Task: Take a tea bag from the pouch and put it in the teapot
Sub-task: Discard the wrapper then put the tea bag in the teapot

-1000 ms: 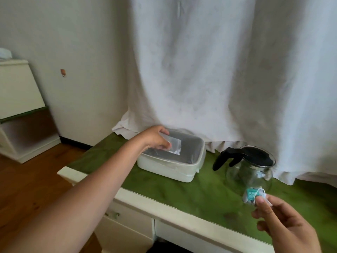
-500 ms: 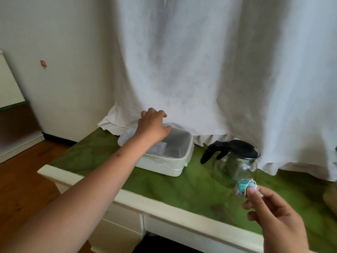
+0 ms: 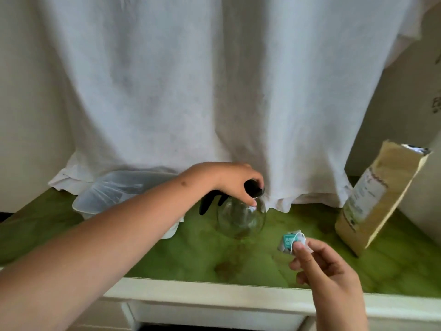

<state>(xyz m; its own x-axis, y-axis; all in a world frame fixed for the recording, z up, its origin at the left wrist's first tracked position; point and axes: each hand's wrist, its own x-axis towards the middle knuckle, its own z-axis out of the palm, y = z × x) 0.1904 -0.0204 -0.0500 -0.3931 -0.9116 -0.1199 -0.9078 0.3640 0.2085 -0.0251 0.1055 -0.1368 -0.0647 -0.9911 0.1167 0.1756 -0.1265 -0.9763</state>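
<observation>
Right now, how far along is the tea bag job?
Done: the tea bag is out of the pouch, pinched in the right hand. In hand: the left hand grips the black lid of the glass teapot. Left: open the lid, drop the bag inside.

Single view, head-worn, wide-angle. Landmark: glass teapot [image 3: 241, 217], placed slightly right of frame centre and low. The camera looks forward and downward onto the green tabletop [image 3: 191, 256] from the near edge of the table, close enough that both forearms enter from the bottom. Behind the teapot, a white curtain [image 3: 191, 80] fills the upper two thirds. Left of the teapot, a clear plastic bin [image 3: 107, 192]; right of it, a tan pouch [image 3: 379, 199] near the frame edge. Edges curve from lens distortion. No second view shares the scene.
</observation>
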